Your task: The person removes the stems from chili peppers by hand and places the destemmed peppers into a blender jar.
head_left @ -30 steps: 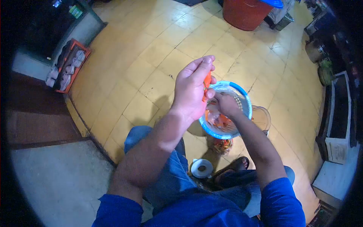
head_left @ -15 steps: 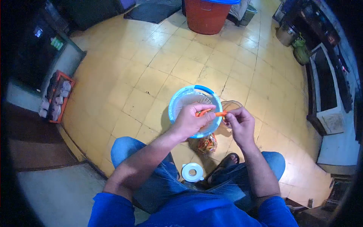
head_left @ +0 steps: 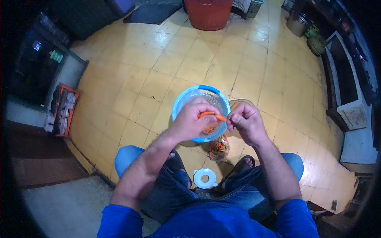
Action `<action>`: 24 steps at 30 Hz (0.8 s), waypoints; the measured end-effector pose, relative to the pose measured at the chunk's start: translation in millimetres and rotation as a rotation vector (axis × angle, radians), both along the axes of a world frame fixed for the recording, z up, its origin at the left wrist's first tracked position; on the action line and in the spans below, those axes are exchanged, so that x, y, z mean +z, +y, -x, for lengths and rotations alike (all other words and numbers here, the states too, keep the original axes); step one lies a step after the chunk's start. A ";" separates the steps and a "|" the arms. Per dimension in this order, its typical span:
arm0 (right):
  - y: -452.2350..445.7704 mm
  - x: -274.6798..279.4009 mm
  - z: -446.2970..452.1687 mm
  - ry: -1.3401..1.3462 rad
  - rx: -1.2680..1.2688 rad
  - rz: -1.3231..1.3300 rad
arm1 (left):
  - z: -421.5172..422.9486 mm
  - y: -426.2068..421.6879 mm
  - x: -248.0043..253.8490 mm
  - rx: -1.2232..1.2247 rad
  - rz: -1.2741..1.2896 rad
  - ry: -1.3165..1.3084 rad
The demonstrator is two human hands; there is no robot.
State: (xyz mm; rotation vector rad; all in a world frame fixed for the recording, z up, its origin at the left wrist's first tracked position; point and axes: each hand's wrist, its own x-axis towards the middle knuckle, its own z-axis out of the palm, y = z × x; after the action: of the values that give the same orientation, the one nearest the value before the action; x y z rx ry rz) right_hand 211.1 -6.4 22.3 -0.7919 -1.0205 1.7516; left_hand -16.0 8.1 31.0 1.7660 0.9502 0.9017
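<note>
Orange-red chillies (head_left: 216,116) stick out of my left hand (head_left: 193,119), whose fingers are wrapped round them above a blue-rimmed basket (head_left: 179,104). My right hand (head_left: 245,122) is pinched at the tip of one chilli, to the right of the basket; whatever sits between its fingertips is too small to make out. More orange pieces (head_left: 210,126) lie inside the basket, partly hidden by my left hand. Below the basket stands a clear bag of mixed red, green and orange chillies (head_left: 218,147). Behind my right hand shows the rim of a round container (head_left: 241,100).
A white ring-shaped lid (head_left: 204,178) is between my feet. Farther off are a red tub (head_left: 208,15), a dark mat (head_left: 152,12) and a green gas cylinder (head_left: 316,44). An orange shoe rack (head_left: 70,115) stands at the left, a white cabinet (head_left: 353,115) at the right.
The view has swung right and settled. My left hand has come down over the basket with the chillies. My right hand has left the basket and come up to the chilli's tip.
</note>
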 end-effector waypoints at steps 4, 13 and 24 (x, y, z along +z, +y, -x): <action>17.6 -0.9 -0.7 -0.241 -0.106 -0.072 | 14.8 10.2 5.3 0.223 0.086 0.040; 11.3 -3.1 9.8 -0.578 -0.082 -0.281 | -15.8 -15.7 -1.2 0.102 0.807 -0.463; -3.4 22.6 -6.0 -0.846 -0.081 -0.647 | -21.9 -26.0 -11.1 0.002 1.113 -0.599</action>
State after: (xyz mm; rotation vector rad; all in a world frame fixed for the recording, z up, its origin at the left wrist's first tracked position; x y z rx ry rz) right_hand 217.1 -9.8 44.9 -1.1292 -1.9396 0.8706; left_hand 5.9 -17.9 19.9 0.5028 0.7898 0.6229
